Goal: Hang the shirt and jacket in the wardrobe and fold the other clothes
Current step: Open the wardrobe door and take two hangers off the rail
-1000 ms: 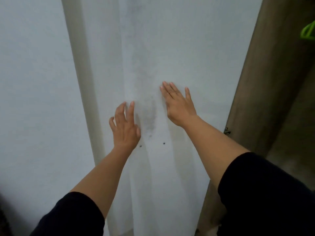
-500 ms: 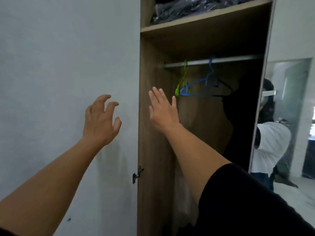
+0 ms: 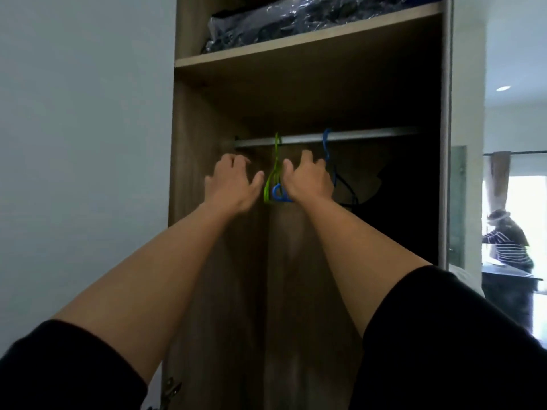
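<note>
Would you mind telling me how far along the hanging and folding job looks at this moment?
Done: the wardrobe stands open, the rail bare of clothes. In hand: both hands reach up by the green hanger and blue hanger; the left hand holds nothing, and the right hand's grip cannot be judged. Left: shirt, jacket and folding; none is in view.

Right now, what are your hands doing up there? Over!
Both hands raised inside wardrobe, empty. Left hand open beside green hanger. Right hand at blue hanger; grip unclear. No shirt or jacket visible. Nothing blocking rail.
</note>
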